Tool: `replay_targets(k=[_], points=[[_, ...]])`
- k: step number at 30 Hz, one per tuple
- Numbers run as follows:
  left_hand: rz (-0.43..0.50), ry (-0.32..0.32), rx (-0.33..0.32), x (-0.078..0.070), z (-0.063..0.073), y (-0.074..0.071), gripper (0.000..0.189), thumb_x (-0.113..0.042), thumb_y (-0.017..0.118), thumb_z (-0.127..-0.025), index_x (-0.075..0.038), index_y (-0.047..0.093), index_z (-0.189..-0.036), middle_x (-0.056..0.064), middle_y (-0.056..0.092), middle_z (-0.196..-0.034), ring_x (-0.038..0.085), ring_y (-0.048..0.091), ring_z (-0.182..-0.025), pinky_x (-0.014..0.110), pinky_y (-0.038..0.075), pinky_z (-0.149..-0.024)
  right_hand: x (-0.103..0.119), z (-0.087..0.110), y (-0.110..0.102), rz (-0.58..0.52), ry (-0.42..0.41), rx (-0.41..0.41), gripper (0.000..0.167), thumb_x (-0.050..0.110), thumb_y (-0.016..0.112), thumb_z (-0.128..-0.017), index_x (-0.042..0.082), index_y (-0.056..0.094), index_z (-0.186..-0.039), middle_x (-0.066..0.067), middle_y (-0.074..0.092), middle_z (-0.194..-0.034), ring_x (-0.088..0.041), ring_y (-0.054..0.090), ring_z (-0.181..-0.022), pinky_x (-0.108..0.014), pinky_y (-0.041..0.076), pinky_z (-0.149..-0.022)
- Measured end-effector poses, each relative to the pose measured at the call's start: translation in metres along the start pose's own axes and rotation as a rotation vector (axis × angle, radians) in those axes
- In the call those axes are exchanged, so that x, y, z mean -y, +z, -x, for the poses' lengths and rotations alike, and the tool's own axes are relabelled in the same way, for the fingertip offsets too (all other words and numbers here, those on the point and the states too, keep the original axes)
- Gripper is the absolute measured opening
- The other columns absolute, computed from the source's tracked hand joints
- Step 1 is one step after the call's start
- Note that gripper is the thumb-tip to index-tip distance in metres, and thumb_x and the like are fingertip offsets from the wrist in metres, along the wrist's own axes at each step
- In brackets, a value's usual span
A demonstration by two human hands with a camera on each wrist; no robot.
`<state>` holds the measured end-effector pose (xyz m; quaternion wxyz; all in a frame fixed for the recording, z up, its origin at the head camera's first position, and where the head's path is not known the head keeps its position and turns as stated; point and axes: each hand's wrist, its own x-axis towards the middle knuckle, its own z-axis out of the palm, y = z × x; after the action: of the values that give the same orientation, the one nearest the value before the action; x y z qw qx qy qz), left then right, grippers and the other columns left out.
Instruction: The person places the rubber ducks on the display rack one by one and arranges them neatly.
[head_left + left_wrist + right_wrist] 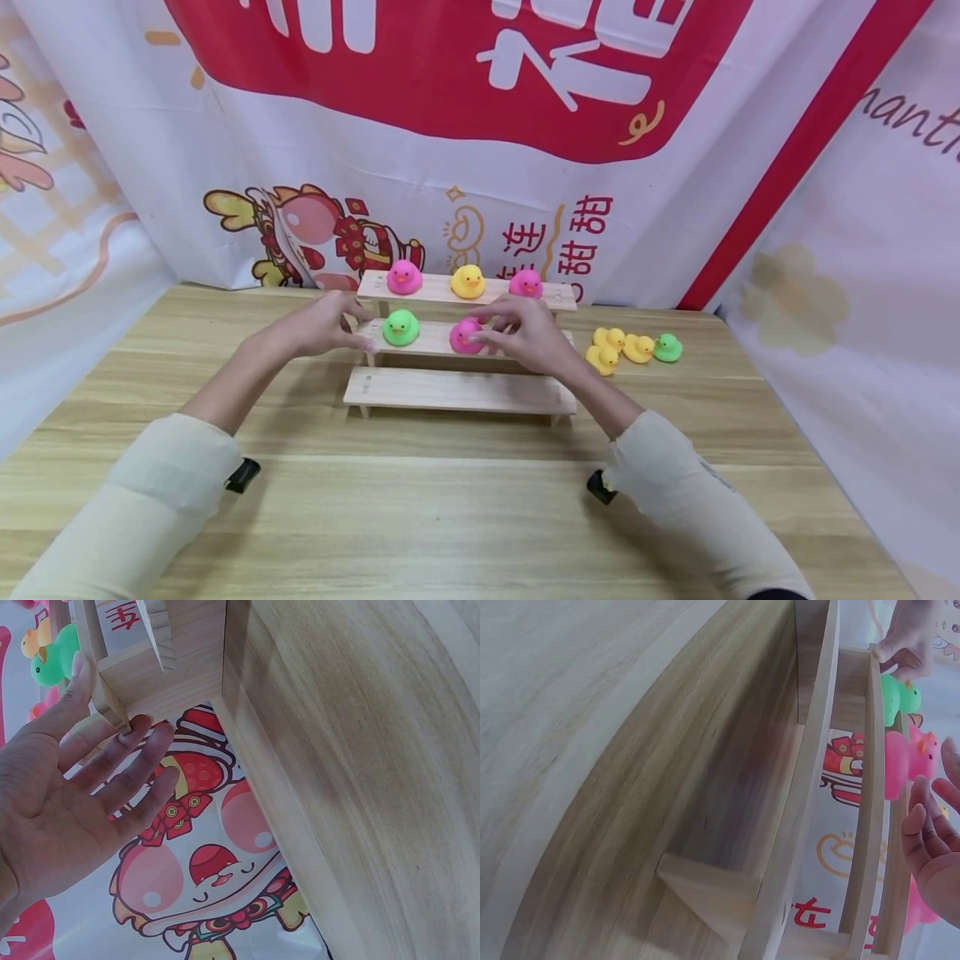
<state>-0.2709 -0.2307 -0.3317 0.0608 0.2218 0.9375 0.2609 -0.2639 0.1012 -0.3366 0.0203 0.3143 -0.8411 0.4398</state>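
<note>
A wooden three-tier shelf (pixel 457 392) stands on the table. My left hand (pixel 322 325) grips the left end of its middle tier, thumb on top and fingers at the edge, beside a green rubber duck (pixel 401 328). On the same tier sits a pink rubber duck (pixel 463 337). My right hand (pixel 525 333) is at that duck's right side, thumb and fingers parted, the fingertips right by it in the right wrist view. Along the top tier stand a left pink duck (pixel 405 277), a yellow duck (pixel 468 282) and a right pink duck (pixel 527 284).
Several yellow ducks (pixel 602 359) and another green duck (pixel 667 347) are grouped on the wooden table (pixel 420 517), right of the shelf. A printed white and red cloth (pixel 420 167) hangs close behind the shelf. The lowest tier lies in front of both hands.
</note>
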Motion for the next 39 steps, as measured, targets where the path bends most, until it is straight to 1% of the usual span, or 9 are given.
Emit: replay_targets(k=[3,6,9,12,22,25,30,36,39], points=[[-0.001,0.0,-0.001,0.0,0.0,0.0,0.053,-0.022,0.086,-0.087,0.011,0.068,-0.126,0.029,0.066,-0.123,0.031,0.071,-0.094,0.049,0.06,-0.088,-0.003,0.006,-0.005,-0.007,-0.023,-0.011,0.026,0.009,0.079,-0.092,0.0,0.077,-0.116,-0.013,0.072,-0.102,-0.026,0.073,-0.072,-0.028,0.059,-0.06],[-0.007,0.001,-0.002,0.0,-0.001,0.0,0.054,-0.022,0.086,-0.087,0.011,0.068,-0.126,0.029,0.066,-0.123,0.031,0.071,-0.093,0.048,0.06,-0.088,-0.004,0.012,-0.012,0.028,-0.037,-0.027,0.027,0.008,0.08,-0.091,-0.002,0.076,-0.116,-0.016,0.074,-0.103,-0.024,0.072,-0.075,-0.029,0.06,-0.066],[-0.007,0.002,-0.002,0.0,-0.001,0.001,0.054,-0.022,0.086,-0.087,0.011,0.068,-0.126,0.029,0.066,-0.123,0.03,0.071,-0.093,0.048,0.06,-0.087,-0.006,0.019,-0.019,0.073,-0.028,-0.036,0.029,0.01,0.08,-0.091,-0.002,0.076,-0.117,-0.018,0.074,-0.105,-0.021,0.07,-0.079,-0.029,0.06,-0.072],[-0.009,0.002,-0.003,0.0,-0.001,0.0,0.053,-0.022,0.086,-0.087,0.011,0.068,-0.125,0.03,0.066,-0.124,0.03,0.071,-0.093,0.048,0.06,-0.086,-0.007,0.027,-0.027,0.09,-0.002,-0.039,0.03,0.013,0.081,-0.092,-0.001,0.076,-0.118,-0.016,0.074,-0.106,-0.02,0.068,-0.082,-0.029,0.059,-0.073],[-0.015,-0.012,0.01,-0.001,-0.001,0.0,0.055,-0.024,0.085,-0.088,0.01,0.068,-0.127,0.032,0.062,-0.132,0.034,0.071,-0.099,0.052,0.058,-0.092,-0.018,0.053,-0.053,0.125,0.078,-0.08,0.031,0.016,0.081,-0.092,0.003,0.077,-0.119,-0.01,0.076,-0.108,-0.02,0.069,-0.086,-0.026,0.058,-0.073],[-0.013,-0.012,0.01,0.0,-0.001,0.001,0.055,-0.024,0.085,-0.088,0.01,0.067,-0.128,0.033,0.062,-0.133,0.036,0.07,-0.101,0.053,0.057,-0.094,-0.022,0.059,-0.06,0.117,0.084,-0.1,0.029,0.015,0.081,-0.092,0.003,0.077,-0.118,-0.012,0.076,-0.109,-0.02,0.068,-0.084,-0.024,0.058,-0.071],[-0.011,-0.009,0.009,0.001,-0.001,0.001,0.055,-0.024,0.085,-0.088,0.01,0.068,-0.127,0.032,0.063,-0.13,0.035,0.07,-0.1,0.052,0.058,-0.092,-0.03,0.068,-0.073,0.106,0.077,-0.145,0.027,0.011,0.08,-0.092,0.001,0.077,-0.117,-0.013,0.076,-0.101,-0.022,0.068,-0.08,-0.021,0.057,-0.066],[-0.016,0.001,0.003,0.001,-0.001,0.001,0.054,-0.023,0.085,-0.087,0.01,0.068,-0.126,0.032,0.064,-0.13,0.035,0.07,-0.099,0.052,0.058,-0.093,-0.039,0.078,-0.086,0.151,0.132,-0.178,0.029,0.013,0.081,-0.092,0.0,0.077,-0.117,-0.014,0.076,-0.102,-0.021,0.066,-0.079,-0.021,0.053,-0.059],[-0.016,0.007,0.005,0.001,-0.001,0.0,0.055,-0.024,0.086,-0.087,0.011,0.068,-0.126,0.032,0.064,-0.129,0.033,0.07,-0.098,0.052,0.058,-0.092,-0.045,0.083,-0.092,0.153,0.146,-0.188,0.028,0.012,0.08,-0.092,-0.002,0.076,-0.116,-0.016,0.077,-0.102,-0.021,0.068,-0.078,-0.022,0.054,-0.059]])
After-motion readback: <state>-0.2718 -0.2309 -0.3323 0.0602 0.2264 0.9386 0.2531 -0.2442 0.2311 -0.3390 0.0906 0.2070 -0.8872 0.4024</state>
